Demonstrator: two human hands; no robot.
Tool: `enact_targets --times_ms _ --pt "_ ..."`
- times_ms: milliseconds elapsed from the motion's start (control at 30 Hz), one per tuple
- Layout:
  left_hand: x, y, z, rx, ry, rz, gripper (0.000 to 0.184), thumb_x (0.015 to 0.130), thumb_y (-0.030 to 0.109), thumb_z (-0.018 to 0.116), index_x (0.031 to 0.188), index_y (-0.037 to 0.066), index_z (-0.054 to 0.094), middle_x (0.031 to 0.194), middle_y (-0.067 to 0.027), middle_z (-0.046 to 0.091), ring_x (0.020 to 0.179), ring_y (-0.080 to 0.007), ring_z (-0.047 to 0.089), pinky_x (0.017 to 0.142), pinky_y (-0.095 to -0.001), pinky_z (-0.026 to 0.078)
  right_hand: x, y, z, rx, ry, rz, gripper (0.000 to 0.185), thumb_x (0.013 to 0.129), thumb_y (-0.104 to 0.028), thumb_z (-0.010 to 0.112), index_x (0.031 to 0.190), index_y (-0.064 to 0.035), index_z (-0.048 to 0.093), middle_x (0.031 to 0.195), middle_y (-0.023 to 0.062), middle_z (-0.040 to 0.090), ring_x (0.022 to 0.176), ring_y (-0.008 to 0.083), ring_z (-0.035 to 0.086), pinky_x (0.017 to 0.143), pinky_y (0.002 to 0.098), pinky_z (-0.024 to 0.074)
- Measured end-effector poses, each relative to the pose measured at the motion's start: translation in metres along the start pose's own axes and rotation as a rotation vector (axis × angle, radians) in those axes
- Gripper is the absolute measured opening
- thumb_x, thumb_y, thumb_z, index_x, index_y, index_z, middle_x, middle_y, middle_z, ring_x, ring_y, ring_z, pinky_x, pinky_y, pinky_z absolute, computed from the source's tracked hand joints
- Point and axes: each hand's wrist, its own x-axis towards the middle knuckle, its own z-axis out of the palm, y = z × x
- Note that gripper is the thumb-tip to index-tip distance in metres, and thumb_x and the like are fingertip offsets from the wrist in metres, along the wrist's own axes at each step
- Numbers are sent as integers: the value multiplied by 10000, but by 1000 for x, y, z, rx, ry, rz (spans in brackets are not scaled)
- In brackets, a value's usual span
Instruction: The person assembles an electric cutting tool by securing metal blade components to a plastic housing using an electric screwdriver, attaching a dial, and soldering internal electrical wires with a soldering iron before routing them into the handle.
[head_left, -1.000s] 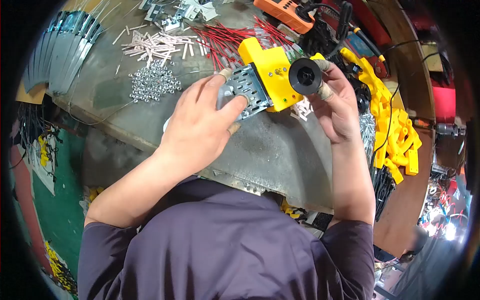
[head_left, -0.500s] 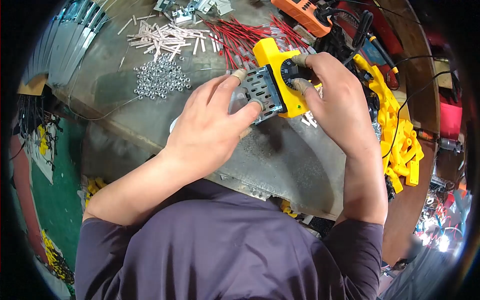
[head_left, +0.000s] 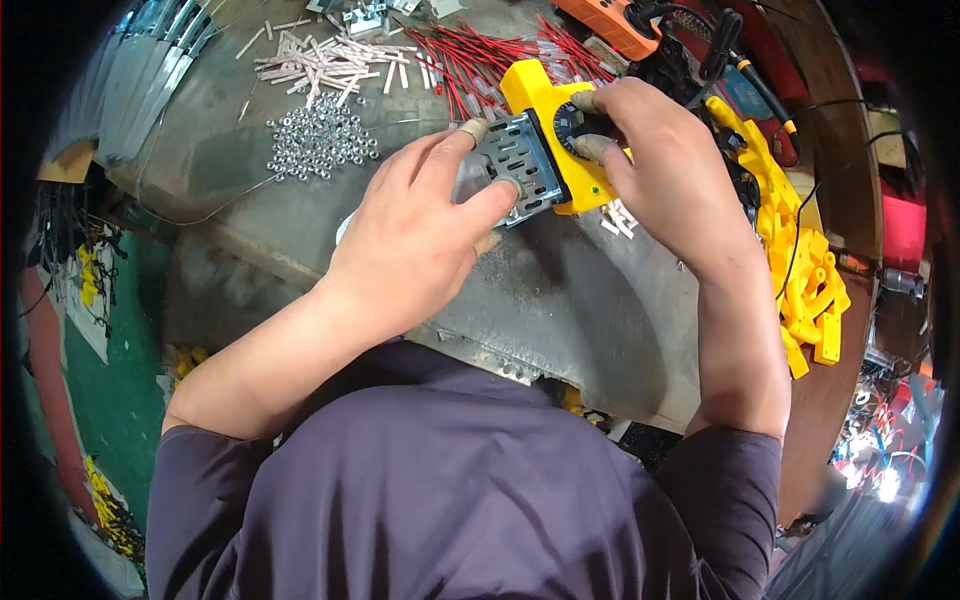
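Note:
Held above the bench is a yellow plastic housing (head_left: 579, 183) with a black numbered dial (head_left: 567, 127) on its face. A slotted metal plate (head_left: 521, 165) adjoins its left side along a dark edge. My left hand (head_left: 415, 218) grips the plate between thumb and fingers. Thumb and forefinger of my right hand (head_left: 665, 165) are closed on the dial from the right. Tan coverings wrap several fingertips of both hands. The inner side of the plate and my other right fingers are hidden.
Hex nuts (head_left: 318, 138) lie in a pile left of my hands. Behind them are white sleeves (head_left: 335, 62) and red wires (head_left: 475, 65). An orange tool (head_left: 610, 25) is at the back. Yellow plastic parts (head_left: 805, 280) are heaped on the right. Metal blades (head_left: 150, 75) fan out far left.
The housing and plate have shifted slightly up the view, with both hands still on them. My right wrist has moved a little right and its fingers have turned slightly at the dial.

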Motion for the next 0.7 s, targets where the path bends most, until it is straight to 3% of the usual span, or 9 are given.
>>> enact_targets --times_ms 167,267,367,500,533,633,700 --pt "-2 1 -1 8 34 12 430 672 73 726 1070 107 568 1293 -207 462 1156 -389 474 952 -445 414 -4 1 0 105 -6 16 271 703 21 604 968 12 551 933 181 578 892 387 577 795 451 474" --pt "-5 2 0 25 33 17 435 671 74 726 1074 109 566 1287 -209 467 1155 -388 476 950 -442 417 -3 -12 -4 -70 -61 11 239 725 -19 632 950 12 556 937 180 586 910 372 585 798 440 479" --pt "-5 1 1 22 55 28 438 672 77 724 1078 111 565 1282 -211 472 1153 -387 479 945 -441 421 -4 1 -1 90 -8 63 233 734 -46 643 943 15 559 937 181 593 922 364 587 796 436 480" --pt "-5 1 1 19 55 30 449 669 77 721 1088 113 562 1281 -207 475 1150 -381 483 945 -443 425 4 0 -3 -17 -76 16 241 747 -54 644 964 11 563 934 180 596 893 376 592 790 436 484" --pt "-5 1 1 16 59 30 449 669 77 721 1088 113 562 1281 -207 475 1150 -381 483 945 -443 425 5 3 -7 97 -114 132 228 745 -66 655 938 14 563 938 181 595 884 381 593 785 445 484" --pt "-6 0 1 46 57 35 448 676 73 715 1094 115 559 1287 -206 472 1152 -378 481 952 -442 422 3 -8 -3 -87 -45 -25 220 745 -76 656 921 18 563 948 186 593 894 375 592 783 446 483" --pt "-6 2 1 29 64 27 441 688 74 707 1101 118 559 1295 -209 465 1153 -382 479 958 -442 419 2 4 -3 50 -77 16 269 745 -52 645 998 -5 565 959 177 586 915 364 587 801 426 484"
